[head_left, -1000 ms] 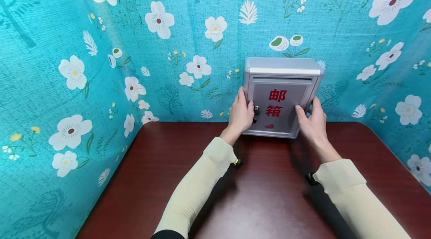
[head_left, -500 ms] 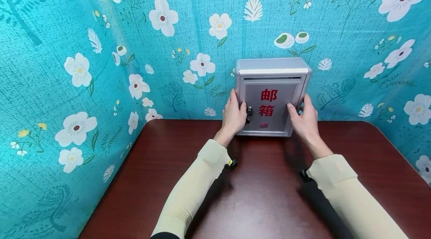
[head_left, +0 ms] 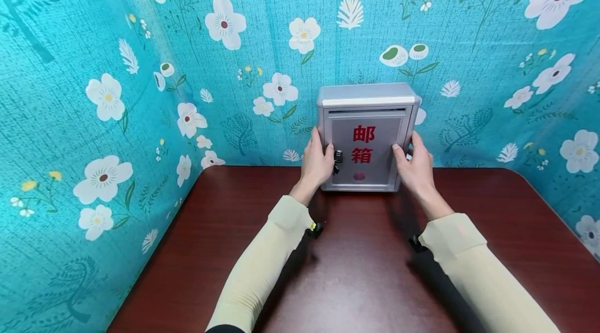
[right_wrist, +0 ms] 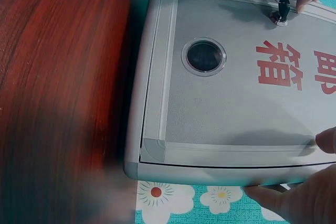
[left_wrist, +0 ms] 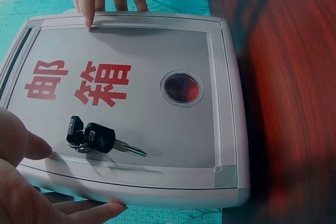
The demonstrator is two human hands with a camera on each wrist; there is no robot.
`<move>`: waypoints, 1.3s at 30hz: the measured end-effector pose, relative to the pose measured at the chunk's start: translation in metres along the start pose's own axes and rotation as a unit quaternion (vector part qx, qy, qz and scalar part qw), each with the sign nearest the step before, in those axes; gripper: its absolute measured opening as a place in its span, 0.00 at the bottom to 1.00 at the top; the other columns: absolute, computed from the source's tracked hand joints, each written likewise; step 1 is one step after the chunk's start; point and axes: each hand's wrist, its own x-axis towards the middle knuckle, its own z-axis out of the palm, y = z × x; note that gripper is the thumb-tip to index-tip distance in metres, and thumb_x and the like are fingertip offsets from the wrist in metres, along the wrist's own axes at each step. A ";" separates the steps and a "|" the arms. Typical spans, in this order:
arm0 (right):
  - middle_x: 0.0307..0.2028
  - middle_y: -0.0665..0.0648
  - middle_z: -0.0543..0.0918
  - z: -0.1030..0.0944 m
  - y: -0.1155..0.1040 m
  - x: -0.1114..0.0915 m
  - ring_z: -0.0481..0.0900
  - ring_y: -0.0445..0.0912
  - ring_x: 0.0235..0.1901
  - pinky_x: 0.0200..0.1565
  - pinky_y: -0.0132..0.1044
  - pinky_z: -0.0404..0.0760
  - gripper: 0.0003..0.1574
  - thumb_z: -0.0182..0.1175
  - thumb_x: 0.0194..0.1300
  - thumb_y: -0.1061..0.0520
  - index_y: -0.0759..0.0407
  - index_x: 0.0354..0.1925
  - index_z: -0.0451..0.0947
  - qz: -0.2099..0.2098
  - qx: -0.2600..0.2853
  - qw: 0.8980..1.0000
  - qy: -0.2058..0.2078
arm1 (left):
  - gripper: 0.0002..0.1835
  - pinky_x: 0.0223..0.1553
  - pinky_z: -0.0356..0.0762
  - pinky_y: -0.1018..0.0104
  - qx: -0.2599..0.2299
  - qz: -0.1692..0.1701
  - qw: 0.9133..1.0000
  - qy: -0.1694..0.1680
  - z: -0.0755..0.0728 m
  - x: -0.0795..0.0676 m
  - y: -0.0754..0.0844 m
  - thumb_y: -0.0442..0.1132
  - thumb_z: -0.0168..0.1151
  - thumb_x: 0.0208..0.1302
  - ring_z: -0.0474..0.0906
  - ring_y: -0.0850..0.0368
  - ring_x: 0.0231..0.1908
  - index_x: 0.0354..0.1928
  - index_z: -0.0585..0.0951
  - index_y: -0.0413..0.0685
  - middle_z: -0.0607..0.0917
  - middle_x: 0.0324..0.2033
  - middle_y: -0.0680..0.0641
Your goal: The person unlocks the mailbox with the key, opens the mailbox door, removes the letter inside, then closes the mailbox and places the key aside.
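Observation:
A silver-grey mailbox [head_left: 362, 150] with red characters, a slot near its top and a round window low on its door stands upright at the back of the table. My left hand [head_left: 317, 162] grips its left side, thumb on the front edge and fingers round the side. On the opposite side my right hand [head_left: 415, 165] holds it the same way. Beside the left thumb, a key [left_wrist: 130, 149] with a black head sits in the door's lock, with another black piece on its ring. Whether the mailbox's bottom touches the table cannot be told.
The dark red-brown wooden table [head_left: 347, 270] spreads out in front of the mailbox. A blue cloth [head_left: 262, 62] with white flowers hangs close behind it and along the left and right sides.
Both hands have shifted the mailbox leftward along the back of the table, keeping their grip on its sides. The head view has also turned slightly.

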 end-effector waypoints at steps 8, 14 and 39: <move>0.72 0.66 0.69 0.005 -0.001 -0.001 0.72 0.71 0.64 0.55 0.69 0.74 0.30 0.53 0.79 0.53 0.59 0.73 0.62 -0.004 0.015 1.000 -0.006 | 0.37 0.70 0.66 0.47 -0.010 0.001 1.000 -0.001 -0.004 0.000 -0.007 0.43 0.51 0.79 0.64 0.44 0.73 0.82 0.49 0.42 0.63 0.76 0.38; 0.71 0.66 0.70 0.009 -0.002 -0.001 0.72 0.70 0.65 0.56 0.69 0.74 0.30 0.53 0.79 0.52 0.58 0.72 0.63 -0.001 0.012 1.000 -0.003 | 0.37 0.71 0.65 0.48 -0.017 -0.003 1.000 0.001 -0.004 0.001 -0.011 0.43 0.51 0.79 0.63 0.45 0.74 0.82 0.49 0.42 0.62 0.77 0.39; 0.70 0.67 0.72 0.017 0.013 -0.004 0.72 0.68 0.66 0.59 0.63 0.74 0.29 0.56 0.77 0.55 0.59 0.71 0.65 -0.012 0.031 0.999 0.008 | 0.35 0.68 0.69 0.49 -0.002 -0.004 1.000 0.027 0.002 -0.004 -0.023 0.44 0.53 0.79 0.69 0.46 0.70 0.81 0.53 0.48 0.70 0.73 0.41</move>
